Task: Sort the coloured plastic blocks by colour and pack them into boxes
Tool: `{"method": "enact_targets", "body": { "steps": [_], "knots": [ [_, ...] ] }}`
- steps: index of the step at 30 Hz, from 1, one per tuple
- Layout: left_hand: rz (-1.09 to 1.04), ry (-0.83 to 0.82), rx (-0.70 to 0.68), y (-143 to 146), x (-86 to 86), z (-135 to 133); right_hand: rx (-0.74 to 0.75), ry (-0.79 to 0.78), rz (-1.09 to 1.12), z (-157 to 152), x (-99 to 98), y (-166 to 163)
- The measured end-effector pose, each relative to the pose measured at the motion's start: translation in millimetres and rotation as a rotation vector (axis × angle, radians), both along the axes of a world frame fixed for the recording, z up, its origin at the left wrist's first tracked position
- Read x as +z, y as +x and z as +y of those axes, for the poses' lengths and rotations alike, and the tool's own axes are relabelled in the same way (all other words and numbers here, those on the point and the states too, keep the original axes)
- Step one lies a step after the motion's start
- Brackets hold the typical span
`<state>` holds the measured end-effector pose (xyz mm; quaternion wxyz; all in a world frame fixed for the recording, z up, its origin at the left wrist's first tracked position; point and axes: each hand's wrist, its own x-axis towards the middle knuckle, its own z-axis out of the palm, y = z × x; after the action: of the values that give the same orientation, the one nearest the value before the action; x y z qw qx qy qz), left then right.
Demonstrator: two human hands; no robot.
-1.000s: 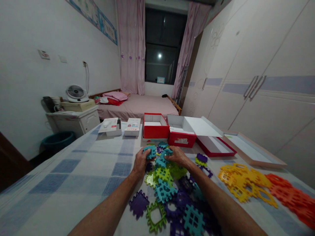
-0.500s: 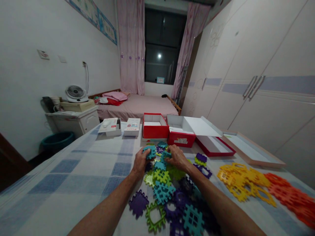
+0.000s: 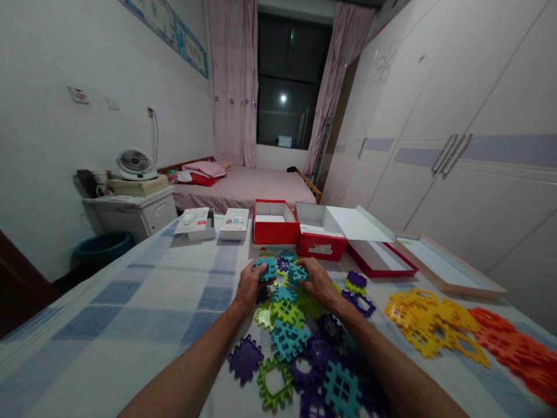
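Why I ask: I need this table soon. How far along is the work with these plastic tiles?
Done, it seems: yellow tiles and orange tiles lie in their own piles at the right. In hand: the left hand and right hand each hold a teal tile, close together. Left: a mixed heap of teal, green and purple tiles.

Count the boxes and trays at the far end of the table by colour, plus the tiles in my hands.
White boxes: 2
Red boxes: 2
Red tray: 1
Tan tray: 1
Teal tiles, one in the left hand, one in the right hand: 2
Total: 8
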<state>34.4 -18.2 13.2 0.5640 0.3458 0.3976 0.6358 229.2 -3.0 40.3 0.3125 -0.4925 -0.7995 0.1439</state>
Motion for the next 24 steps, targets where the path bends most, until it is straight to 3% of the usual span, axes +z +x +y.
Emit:
{"method": "enact_targets", "body": {
  "steps": [5, 9, 11, 14, 17, 24],
  "knots": [
    [0.004, 0.002, -0.005, 0, -0.8, 1, -0.082, -0.228, 0.366, 1, 23.1, 8],
    [-0.005, 0.008, 0.007, 0, -1.7, 1, 0.149, -0.446, 0.287, -14, 36.4, 1],
    [0.0, 0.018, 0.0, 0, -1.6, 1, 0.184, -0.441, 0.116, -23, 35.4, -8],
    [0.002, 0.031, -0.01, 0, -1.1, 1, 0.115, -0.35, -0.128, -29, 28.4, -22],
    [-0.005, 0.034, 0.002, 0, -1.2, 1, 0.119, -0.299, -0.259, -27, 22.3, -27],
    [0.035, 0.033, 0.012, 0, -1.8, 2, 0.139, -0.226, -0.106, -27, 21.3, -24]
  ]
}}
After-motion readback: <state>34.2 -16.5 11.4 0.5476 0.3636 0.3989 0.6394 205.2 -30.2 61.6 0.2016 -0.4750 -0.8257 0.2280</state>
